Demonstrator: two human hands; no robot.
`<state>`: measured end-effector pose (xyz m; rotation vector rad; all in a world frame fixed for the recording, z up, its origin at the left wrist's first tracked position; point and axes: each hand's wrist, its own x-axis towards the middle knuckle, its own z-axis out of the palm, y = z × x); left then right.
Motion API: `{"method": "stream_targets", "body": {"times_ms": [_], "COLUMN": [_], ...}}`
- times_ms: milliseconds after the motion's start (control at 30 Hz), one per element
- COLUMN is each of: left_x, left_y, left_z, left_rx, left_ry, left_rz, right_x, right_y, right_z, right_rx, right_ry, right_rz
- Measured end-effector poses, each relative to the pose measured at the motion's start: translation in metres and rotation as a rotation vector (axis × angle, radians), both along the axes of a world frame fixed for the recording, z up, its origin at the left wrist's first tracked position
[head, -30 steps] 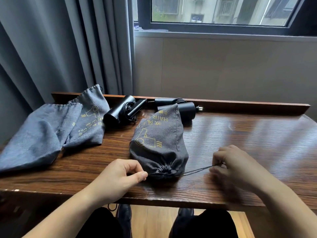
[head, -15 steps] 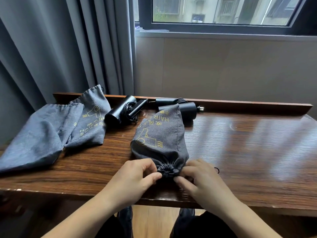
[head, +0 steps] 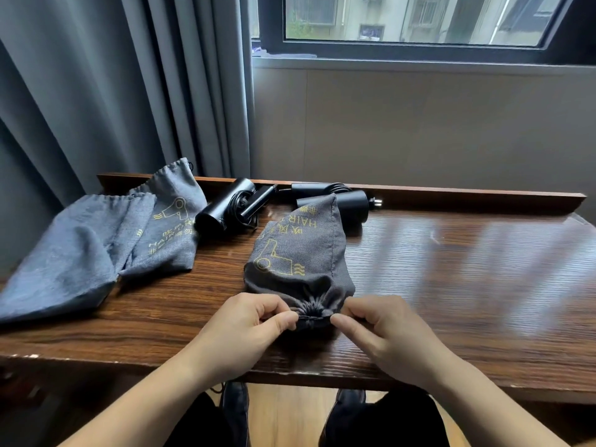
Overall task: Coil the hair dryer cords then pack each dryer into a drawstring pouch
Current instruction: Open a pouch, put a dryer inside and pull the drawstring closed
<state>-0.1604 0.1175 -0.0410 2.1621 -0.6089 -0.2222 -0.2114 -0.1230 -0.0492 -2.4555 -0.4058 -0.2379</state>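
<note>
Filled pouch (head: 298, 256) sits centre-front on the table (head: 451, 285), bulging, mouth (head: 314, 312) cinched into a tight pucker facing the person. Contents hidden; judging by the bulge, one dryer is in there. Left hand (head: 248, 327) and right hand (head: 383, 333) each pinch at the gathered mouth, one on either side; cord itself not visible. So dryer one looks packed, only the closure being finished. Left to do: two black dryers (head: 225, 208) (head: 348, 201) at the back edge, cords apparently coiled, unbagged. Two flat pouches (head: 174, 230) (head: 64, 253) lie far left, seemingly empty.
</note>
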Motion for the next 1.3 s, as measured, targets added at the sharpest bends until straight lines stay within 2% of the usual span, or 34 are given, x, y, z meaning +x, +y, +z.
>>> {"method": "stream_targets", "body": {"times_ms": [133, 300, 600, 700, 900, 1000, 1200, 1233, 1300], "left_x": [0.005, 0.013, 0.011, 0.01, 0.012, 0.01, -0.003, -0.006, -0.014], "left_y": [0.009, 0.016, 0.013, 0.014, 0.021, 0.018, 0.007, 0.002, -0.009], "left_z": [0.002, -0.002, -0.007, -0.005, 0.005, 0.004, 0.0, 0.002, 0.006], "left_rx": [-0.019, -0.016, 0.025, 0.076, 0.041, 0.066, 0.244, 0.224, 0.085], "left_ry": [-0.071, -0.105, -0.036, -0.042, -0.069, -0.017, -0.138, -0.103, 0.119], "left_rz": [-0.004, -0.024, -0.111, -0.144, -0.137, -0.162, -0.19, -0.193, -0.151], "right_x": [0.003, 0.008, 0.008, 0.007, 0.006, 0.002, -0.015, -0.019, -0.025], "right_y": [-0.012, -0.023, -0.017, -0.019, -0.026, -0.019, 0.003, 0.007, 0.015], "right_z": [0.001, 0.001, 0.008, 0.012, 0.01, 0.013, 0.024, 0.027, 0.031], "right_rx": [-0.018, 0.041, 0.159, 0.17, 0.153, 0.234, 0.514, 0.563, 0.674], "right_ry": [-0.064, -0.038, 0.063, 0.051, 0.027, 0.122, 0.418, 0.446, 0.519], "right_rz": [0.015, 0.021, 0.0, 0.009, -0.017, -0.035, -0.007, 0.001, 0.012]}}
